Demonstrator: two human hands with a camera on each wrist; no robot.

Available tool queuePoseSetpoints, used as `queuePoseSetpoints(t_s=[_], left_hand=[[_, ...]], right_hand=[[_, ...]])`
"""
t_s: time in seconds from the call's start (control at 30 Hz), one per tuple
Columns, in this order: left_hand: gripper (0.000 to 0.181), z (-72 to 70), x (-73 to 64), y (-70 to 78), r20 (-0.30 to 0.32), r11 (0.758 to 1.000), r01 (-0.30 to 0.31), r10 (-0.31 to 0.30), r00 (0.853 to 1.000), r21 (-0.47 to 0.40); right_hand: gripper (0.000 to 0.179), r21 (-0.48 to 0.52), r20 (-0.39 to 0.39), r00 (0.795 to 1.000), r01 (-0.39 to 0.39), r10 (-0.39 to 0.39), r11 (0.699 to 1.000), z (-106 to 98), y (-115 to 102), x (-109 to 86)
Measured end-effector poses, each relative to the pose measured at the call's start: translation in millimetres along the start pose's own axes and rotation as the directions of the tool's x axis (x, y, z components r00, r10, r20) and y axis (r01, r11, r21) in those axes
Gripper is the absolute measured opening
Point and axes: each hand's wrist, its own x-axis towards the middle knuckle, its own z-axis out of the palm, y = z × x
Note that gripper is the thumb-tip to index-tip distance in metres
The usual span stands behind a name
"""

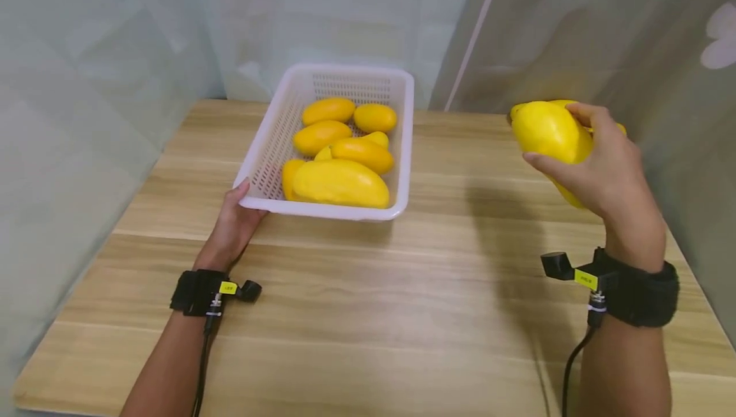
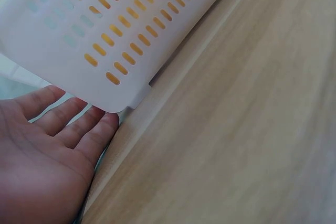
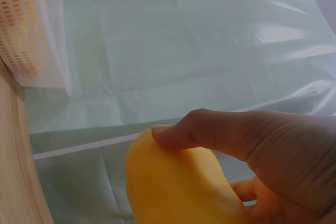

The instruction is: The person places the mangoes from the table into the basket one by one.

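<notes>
My left hand holds the near left corner of a white plastic basket, thumb over the rim. In the left wrist view its fingers touch the outside of the slotted wall. Inside the basket lie several orange-yellow mangoes and a larger, long yellow fruit. Over the right side of the table, my right hand grips a large, smooth yellow fruit between thumb and fingers. The right wrist view shows the thumb pressed on that fruit; its lower end is partly hidden.
Behind the held fruit, more yellow fruit shows at the table's back right, mostly covered by the hand. The wooden table meets pale plastic sheeting at its back. Cables run from both wrist bands.
</notes>
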Motion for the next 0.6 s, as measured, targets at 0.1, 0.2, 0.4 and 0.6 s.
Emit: queuePoseSetpoints(t_s=[0.1, 0.2, 0.4, 0.6], left_hand=[[0.065, 0.6, -0.8, -1.7, 0.003, 1.0, -0.002, 0.002, 1.0, 0.005], [0.066, 0.2, -1.1, -1.5, 0.005, 1.0, -0.005, 0.005, 1.0, 0.002], [0.066, -0.4, -0.7, -0.6, 0.017, 1.0, -0.01, 0.01, 1.0, -0.011], [0.066, 0.3, -1.5, -0.3, 0.021, 1.0, -0.011, 0.012, 1.0, -0.021]], right_hand=[[0.092, -0.003, -0.015, 0.999, 0.034, -0.034, 0.999, 5.2, 0.7, -1.3], [0.09, 0.014, -0.027, 0.997, 0.071, -0.07, 0.997, 9.0, -2.5, -1.0], [0.09, 0.041, -0.02, 0.992, 0.127, -0.126, 0.991, 14.6, -6.4, -0.4], [0.091, 0.068, 0.006, 0.986, 0.169, -0.17, 0.983, 19.2, -8.4, 0.0]])
